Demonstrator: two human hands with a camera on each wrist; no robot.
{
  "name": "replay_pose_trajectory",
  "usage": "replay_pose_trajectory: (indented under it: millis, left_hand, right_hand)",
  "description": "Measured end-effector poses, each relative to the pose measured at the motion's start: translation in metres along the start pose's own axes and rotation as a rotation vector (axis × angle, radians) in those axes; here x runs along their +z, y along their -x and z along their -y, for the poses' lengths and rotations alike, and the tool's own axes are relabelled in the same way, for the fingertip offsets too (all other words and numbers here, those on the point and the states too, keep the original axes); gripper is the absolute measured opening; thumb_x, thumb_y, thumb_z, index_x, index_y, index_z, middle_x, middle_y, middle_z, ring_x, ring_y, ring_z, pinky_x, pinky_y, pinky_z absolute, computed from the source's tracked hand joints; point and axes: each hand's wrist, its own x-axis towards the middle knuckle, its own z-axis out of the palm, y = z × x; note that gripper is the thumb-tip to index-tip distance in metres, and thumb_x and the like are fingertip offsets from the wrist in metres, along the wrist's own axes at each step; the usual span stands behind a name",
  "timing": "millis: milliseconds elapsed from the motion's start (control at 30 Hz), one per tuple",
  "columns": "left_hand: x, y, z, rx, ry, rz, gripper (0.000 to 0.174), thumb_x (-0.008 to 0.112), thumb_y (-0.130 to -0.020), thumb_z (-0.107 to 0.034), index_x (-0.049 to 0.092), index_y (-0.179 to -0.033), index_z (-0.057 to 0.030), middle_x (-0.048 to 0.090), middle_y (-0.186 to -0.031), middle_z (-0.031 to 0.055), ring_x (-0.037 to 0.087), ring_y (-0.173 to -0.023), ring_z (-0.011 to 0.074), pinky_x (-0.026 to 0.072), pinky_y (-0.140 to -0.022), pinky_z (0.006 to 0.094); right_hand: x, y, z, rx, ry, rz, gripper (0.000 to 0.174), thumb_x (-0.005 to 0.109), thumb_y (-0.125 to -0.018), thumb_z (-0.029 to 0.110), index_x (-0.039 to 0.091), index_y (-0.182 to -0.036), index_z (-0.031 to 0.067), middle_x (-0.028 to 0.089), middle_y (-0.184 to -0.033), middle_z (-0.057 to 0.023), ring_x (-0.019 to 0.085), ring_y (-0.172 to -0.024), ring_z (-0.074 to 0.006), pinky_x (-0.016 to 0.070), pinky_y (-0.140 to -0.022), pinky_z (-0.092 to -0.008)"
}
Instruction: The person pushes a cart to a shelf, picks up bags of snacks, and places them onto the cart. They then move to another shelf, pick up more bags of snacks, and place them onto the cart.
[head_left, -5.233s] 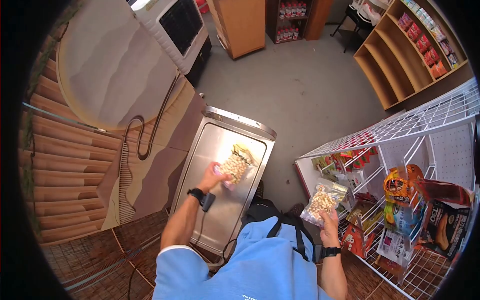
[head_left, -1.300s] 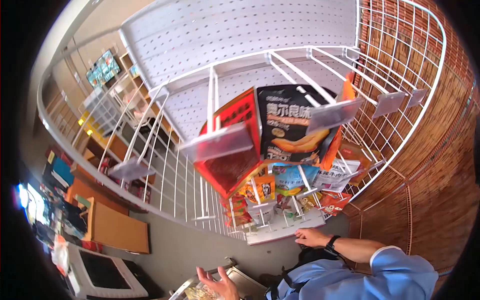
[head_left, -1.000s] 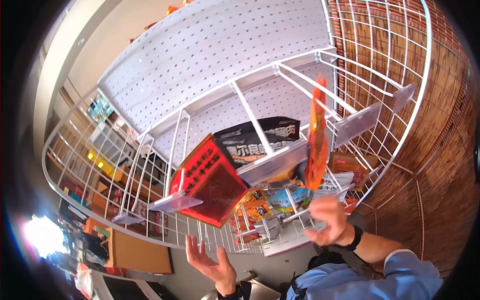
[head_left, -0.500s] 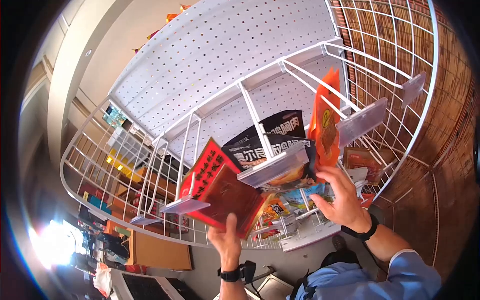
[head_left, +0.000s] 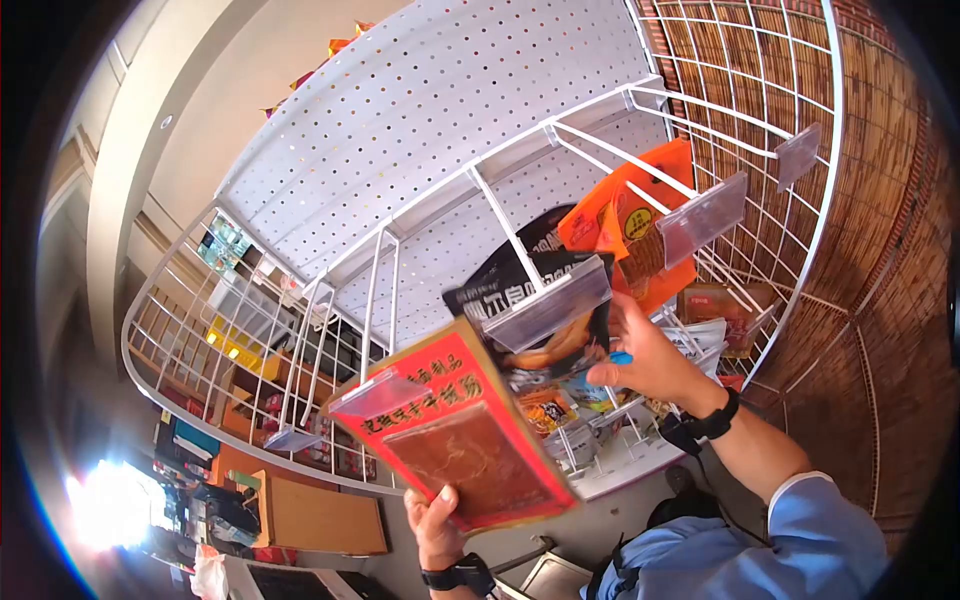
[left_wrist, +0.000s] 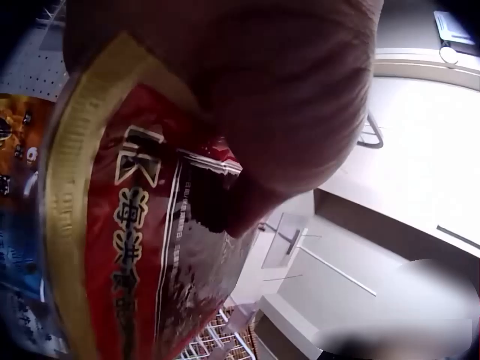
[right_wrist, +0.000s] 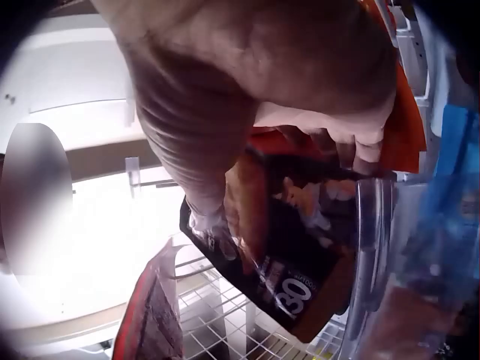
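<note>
My left hand (head_left: 437,530) holds a red snack packet (head_left: 475,455) with a gold edge, thumb on its front near the bottom left corner. The packet tilts in front of the wire rack, and a clear tag overlaps its upper left corner. In the left wrist view the red packet (left_wrist: 124,247) fills the left side below my thumb. My right hand (head_left: 655,355) pinches the lower right side of a black chicken-breast pouch (head_left: 550,350) behind a clear price tag. The right wrist view shows my thumb on this black pouch (right_wrist: 300,247), fingers at its other side. An orange packet (head_left: 650,245) hangs beside it.
White hooks (head_left: 500,215) stick out from a pegboard (head_left: 440,130) and end in clear tags. A wire side grid (head_left: 770,60) stands at the right. Several snack bags (head_left: 550,412) hang lower down. Part of a metal cart (head_left: 555,578) shows below.
From bags of pale nuts by the cart, the view has turned to the rack. Since half a second ago, the red packet has swung toward me and the right hand has moved left to the black pouch.
</note>
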Motion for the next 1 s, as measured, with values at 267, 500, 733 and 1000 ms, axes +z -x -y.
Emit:
replay_pose_trajectory:
  millis: [267, 500, 733, 1000]
  left_hand:
    - [0.024, -0.028, 0.025, -0.062, 0.058, 0.155, 0.05, 0.073, -0.088, -0.014, 0.056, -0.132, 0.0011, 0.064, -0.124, 0.0095, 0.06, -0.115, 0.0231, 0.0435, -0.105, 0.0412]
    - [0.006, 0.003, 0.015, -0.099, 0.232, 0.186, 0.07, 0.081, -0.077, -0.015, 0.051, -0.137, 0.005, 0.064, -0.128, 0.0176, 0.063, -0.116, 0.0318, 0.0494, -0.102, 0.0451]
    - [-0.048, 0.019, -0.006, -0.081, -0.228, 0.575, 0.068, 0.078, -0.086, -0.017, 0.046, -0.142, 0.002, 0.058, -0.133, 0.0185, 0.058, -0.123, 0.0308, 0.0466, -0.104, 0.0461]
    - [-0.029, 0.055, 0.012, -0.276, -0.384, 0.242, 0.05, 0.067, -0.088, -0.008, 0.055, -0.136, -0.0008, 0.062, -0.118, 0.0056, 0.059, -0.104, 0.0169, 0.049, -0.089, 0.0362]
  right_hand:
    - [0.021, -0.009, -0.007, 0.047, -0.048, -0.07, 0.088, 0.087, -0.082, 0.033, 0.035, -0.149, 0.004, 0.054, -0.137, -0.011, 0.059, -0.108, -0.0174, 0.0516, -0.089, -0.0319]
    - [0.006, 0.013, 0.002, 0.183, 0.218, -0.024, 0.061, 0.085, -0.084, 0.032, 0.058, -0.126, -0.0022, 0.069, -0.104, -0.0082, 0.062, -0.085, -0.0124, 0.0519, -0.076, -0.0301]
    - [0.021, 0.013, 0.009, 0.03, 0.26, -0.155, 0.091, 0.088, -0.079, 0.039, 0.039, -0.144, -0.0037, 0.055, -0.133, -0.0198, 0.063, -0.111, -0.0249, 0.0516, -0.094, -0.0365]
    - [0.029, 0.001, -0.009, 0.012, 0.227, -0.16, 0.124, 0.092, -0.074, 0.039, 0.009, -0.157, -0.0013, 0.03, -0.153, -0.0251, 0.037, -0.142, -0.0344, 0.0371, -0.115, -0.0408]
